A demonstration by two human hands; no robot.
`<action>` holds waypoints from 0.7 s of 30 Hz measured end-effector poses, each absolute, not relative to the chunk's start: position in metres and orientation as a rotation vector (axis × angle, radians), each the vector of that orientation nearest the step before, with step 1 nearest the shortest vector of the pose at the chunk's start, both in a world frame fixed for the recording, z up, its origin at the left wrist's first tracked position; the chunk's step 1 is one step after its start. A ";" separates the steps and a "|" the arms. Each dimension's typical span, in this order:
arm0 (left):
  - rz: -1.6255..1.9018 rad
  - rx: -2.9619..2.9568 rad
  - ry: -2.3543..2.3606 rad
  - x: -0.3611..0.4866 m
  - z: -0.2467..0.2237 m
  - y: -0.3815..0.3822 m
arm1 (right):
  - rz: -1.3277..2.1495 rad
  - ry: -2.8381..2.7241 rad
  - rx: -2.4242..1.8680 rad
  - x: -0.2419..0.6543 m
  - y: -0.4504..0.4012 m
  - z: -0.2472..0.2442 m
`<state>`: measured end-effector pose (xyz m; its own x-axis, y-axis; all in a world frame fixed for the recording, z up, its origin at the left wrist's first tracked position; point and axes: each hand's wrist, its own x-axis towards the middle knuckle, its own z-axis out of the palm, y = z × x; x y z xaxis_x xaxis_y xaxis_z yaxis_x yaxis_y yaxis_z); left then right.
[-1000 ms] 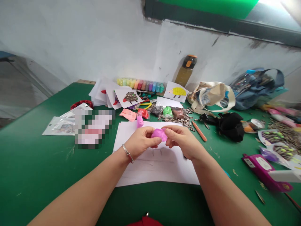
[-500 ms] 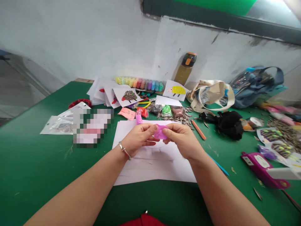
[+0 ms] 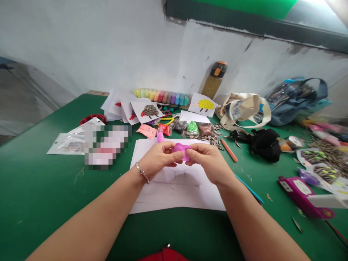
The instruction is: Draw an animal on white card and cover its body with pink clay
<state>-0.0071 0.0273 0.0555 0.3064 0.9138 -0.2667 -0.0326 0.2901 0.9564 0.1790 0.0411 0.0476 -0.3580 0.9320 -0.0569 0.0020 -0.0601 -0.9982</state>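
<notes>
A flattened, purple-pink piece of modelling clay is pinched between both hands above white paper. My left hand, a silver bracelet at its wrist, grips the clay's left side with thumb and fingers. On the other side my right hand has its thumb and fingertips closed on the clay. Beneath them lies a stack of white paper, where pencil lines of a drawing show partly below the hands. Just beyond my left hand, a pink-purple clay packet rests at the paper's far edge.
Behind the paper are clay packets such as a red one, scattered sunflower seeds and a row of coloured clays. An orange tool and a blue stick lie right, near a magenta device. A bottle stands against the wall.
Both hands have shifted their grip on the clay. It now shows wider and more to the left, with a folded edge near the right thumb.
</notes>
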 end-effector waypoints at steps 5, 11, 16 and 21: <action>0.929 1.090 1.096 -0.006 0.052 0.028 | 1.519 -1.435 -1.080 0.179 0.041 0.047; 0.914 1.070 1.041 -0.007 0.053 0.028 | 1.540 -1.427 -1.081 0.181 0.043 0.045; 0.901 1.066 1.032 -0.008 0.055 0.028 | 1.523 -1.436 -1.082 0.182 0.043 0.046; 0.963 1.151 1.084 -0.008 0.054 0.027 | 1.551 -1.431 -1.064 0.181 0.041 0.047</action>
